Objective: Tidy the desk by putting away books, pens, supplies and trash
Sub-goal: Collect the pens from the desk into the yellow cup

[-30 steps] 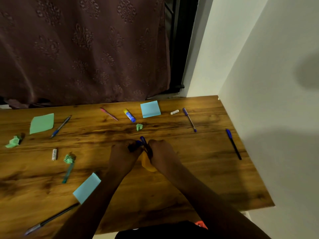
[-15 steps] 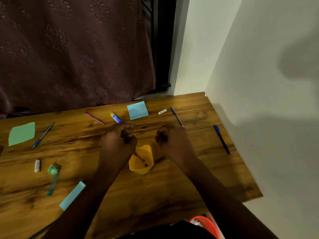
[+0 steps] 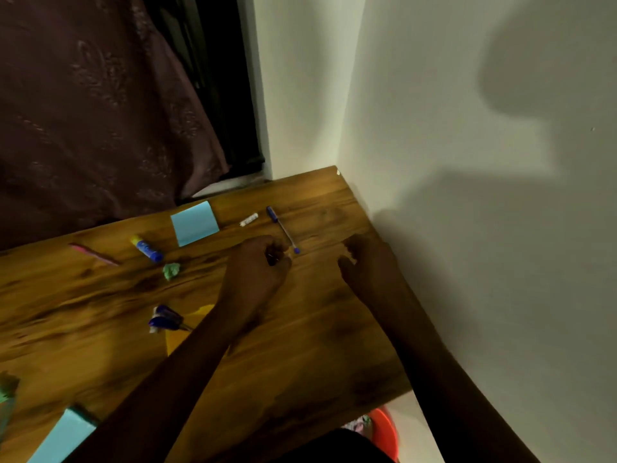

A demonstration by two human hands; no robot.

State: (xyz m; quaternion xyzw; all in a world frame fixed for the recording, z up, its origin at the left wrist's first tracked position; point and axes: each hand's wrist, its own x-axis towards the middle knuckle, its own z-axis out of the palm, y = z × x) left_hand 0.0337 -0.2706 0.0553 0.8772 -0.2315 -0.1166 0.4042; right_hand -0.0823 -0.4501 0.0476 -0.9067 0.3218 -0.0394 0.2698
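On the wooden desk a blue pen lies near the back. My left hand is beside its tip with the fingers curled; whether it pinches the pen is unclear. My right hand hovers close to the wall, fingers loosely curled, holding nothing I can see. A yellow cup sits behind my left forearm, with blue-capped pens sticking out of it.
Behind the hands lie a blue sticky pad, a small white tube, a glue stick, a pink pen and a green paper ball. Another blue pad is front left. An orange bin stands below the desk's front edge.
Both hands have left the yellow cup and moved toward the back right of the desk. The view has swung right. The pens now stand in the cup.
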